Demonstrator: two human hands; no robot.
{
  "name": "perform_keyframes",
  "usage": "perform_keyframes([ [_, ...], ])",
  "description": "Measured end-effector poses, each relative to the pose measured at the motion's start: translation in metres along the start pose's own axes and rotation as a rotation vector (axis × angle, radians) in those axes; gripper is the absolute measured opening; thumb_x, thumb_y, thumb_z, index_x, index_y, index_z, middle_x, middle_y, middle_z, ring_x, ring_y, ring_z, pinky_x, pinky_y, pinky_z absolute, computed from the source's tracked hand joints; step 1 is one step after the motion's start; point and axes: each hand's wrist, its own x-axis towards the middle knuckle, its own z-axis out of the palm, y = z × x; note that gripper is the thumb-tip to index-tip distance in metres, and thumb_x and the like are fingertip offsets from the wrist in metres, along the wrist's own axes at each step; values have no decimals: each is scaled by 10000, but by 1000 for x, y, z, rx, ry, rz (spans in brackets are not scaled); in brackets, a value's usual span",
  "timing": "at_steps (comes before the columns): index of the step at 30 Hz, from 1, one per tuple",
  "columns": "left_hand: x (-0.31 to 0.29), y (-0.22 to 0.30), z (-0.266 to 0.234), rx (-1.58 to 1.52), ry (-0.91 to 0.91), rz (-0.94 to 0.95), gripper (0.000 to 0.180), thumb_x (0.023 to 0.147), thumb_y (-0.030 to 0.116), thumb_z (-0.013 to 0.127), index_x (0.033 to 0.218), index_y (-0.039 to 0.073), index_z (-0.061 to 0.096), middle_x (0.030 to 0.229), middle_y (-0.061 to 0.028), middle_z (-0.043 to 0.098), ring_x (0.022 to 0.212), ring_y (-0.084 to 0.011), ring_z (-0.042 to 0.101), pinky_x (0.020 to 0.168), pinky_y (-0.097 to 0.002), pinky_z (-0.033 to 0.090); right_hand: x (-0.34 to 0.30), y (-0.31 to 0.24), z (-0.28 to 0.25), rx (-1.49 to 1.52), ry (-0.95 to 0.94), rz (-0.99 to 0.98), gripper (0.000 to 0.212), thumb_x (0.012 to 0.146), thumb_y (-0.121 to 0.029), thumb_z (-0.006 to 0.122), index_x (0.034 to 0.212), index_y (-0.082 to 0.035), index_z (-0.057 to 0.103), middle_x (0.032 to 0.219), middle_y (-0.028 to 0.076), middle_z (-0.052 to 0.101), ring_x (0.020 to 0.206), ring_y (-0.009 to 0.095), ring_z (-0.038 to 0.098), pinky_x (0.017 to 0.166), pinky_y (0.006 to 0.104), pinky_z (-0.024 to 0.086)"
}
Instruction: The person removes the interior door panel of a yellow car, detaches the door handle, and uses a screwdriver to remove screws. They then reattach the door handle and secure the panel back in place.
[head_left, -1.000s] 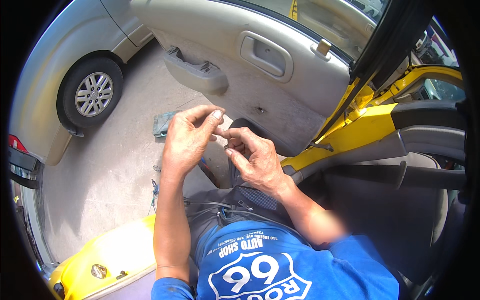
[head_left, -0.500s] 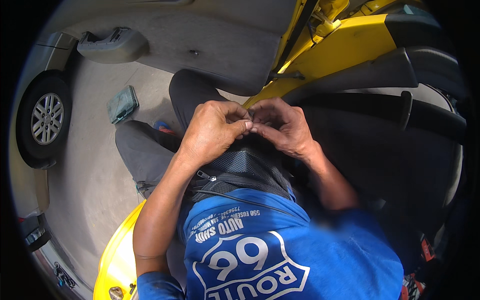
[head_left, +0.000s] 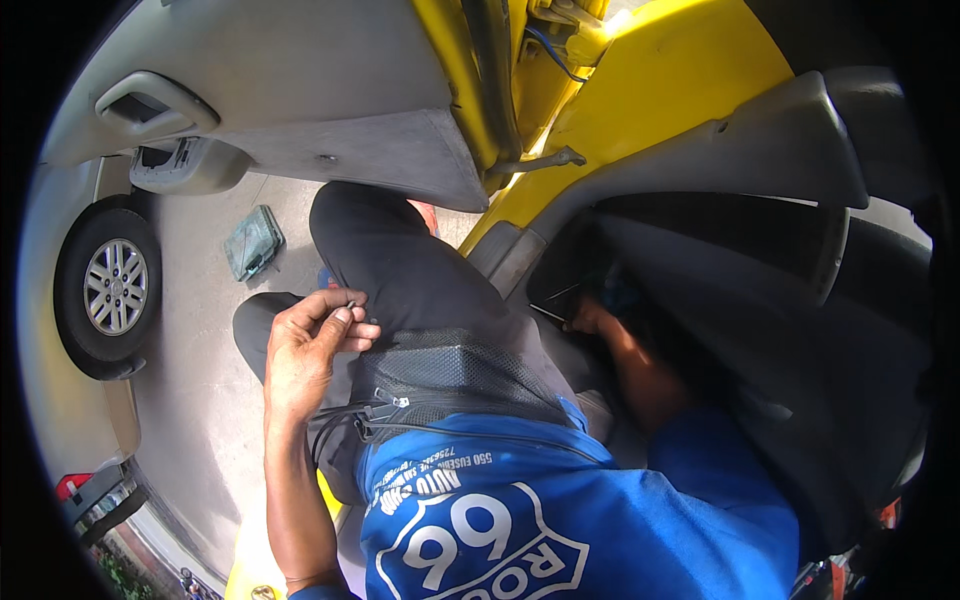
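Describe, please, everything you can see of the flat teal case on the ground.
The flat teal case is boxy, plastic by its look, with a mottled upper face and a darker right edge. It lies askew on the grey ground, between the wheel and the person's dark trousers; only the ground clearly touches it. Whether it is latched cannot be told.

The touching hands parted: the right hand moved into shadow, ending well apart from the left hand, at its three o'clock.
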Motion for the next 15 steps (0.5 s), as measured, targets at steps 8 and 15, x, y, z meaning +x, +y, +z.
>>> perform_keyframes([
  [8, -5, -21, -37, -737, 44, 66, 260, 1040, 142, 671, 1215, -51, 664, 1141, -192, 747, 976, -268, 785, 799, -337, 671, -74, -97, -30, 47, 251, 59, 393, 981, -233, 650, 1339, -70, 650, 1294, 271, 673, 1224, 451, 637, 1064, 520, 510],
  [15, -4, -34, -63, -1108, -139, 193, 256, 1035, 193, 698, 1242, 42, 678, 1122, -69, 736, 1048, -212, 745, 852, -327, 635, -244, -252, -152, 218, 853, -681, 209, 1002, -132, 591, 1116, 37, 638, 947, 218, 629, 915, 408, 642, 818, 478, 510],
])
